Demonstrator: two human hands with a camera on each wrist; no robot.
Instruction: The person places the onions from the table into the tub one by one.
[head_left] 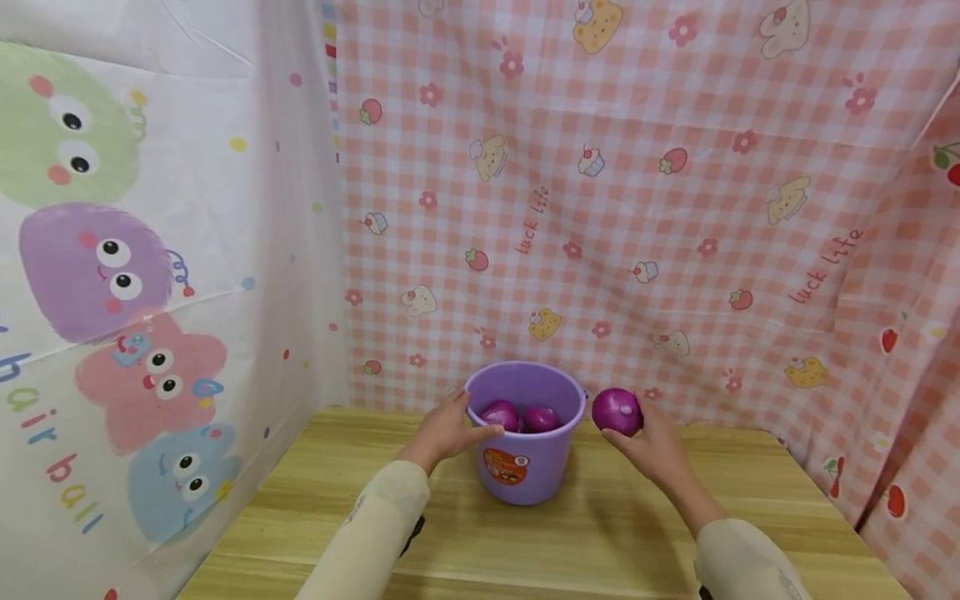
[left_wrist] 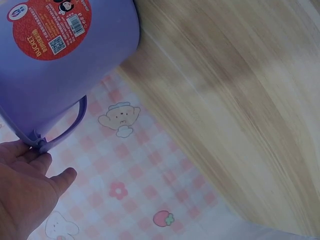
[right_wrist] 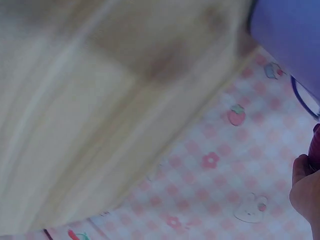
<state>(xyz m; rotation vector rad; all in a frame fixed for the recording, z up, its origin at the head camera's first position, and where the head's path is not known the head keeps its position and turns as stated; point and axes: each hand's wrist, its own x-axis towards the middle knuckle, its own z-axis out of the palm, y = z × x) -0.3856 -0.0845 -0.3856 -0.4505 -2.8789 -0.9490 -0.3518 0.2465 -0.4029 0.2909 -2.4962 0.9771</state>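
Observation:
A purple bucket (head_left: 526,471) with a red round label stands upright on the wooden table. Inside it lie purple onions (head_left: 500,414), at least two of them showing. My left hand (head_left: 448,429) touches the bucket's rim at the left, its thumb stretched out toward the front. In the left wrist view, that hand (left_wrist: 27,187) has its fingertips by the bucket handle's (left_wrist: 70,127) joint. Just right of the bucket, my right hand (head_left: 651,442) holds another purple onion (head_left: 617,412) at about rim height. The right wrist view catches only part of the right hand (right_wrist: 306,187) and onion (right_wrist: 315,150).
The light wooden table (head_left: 637,550) extends to both sides of the bucket. Behind it hangs a pink checked cloth (head_left: 637,208) with cartoon prints. A white cloth (head_left: 292,250) with coloured characters closes off the left side.

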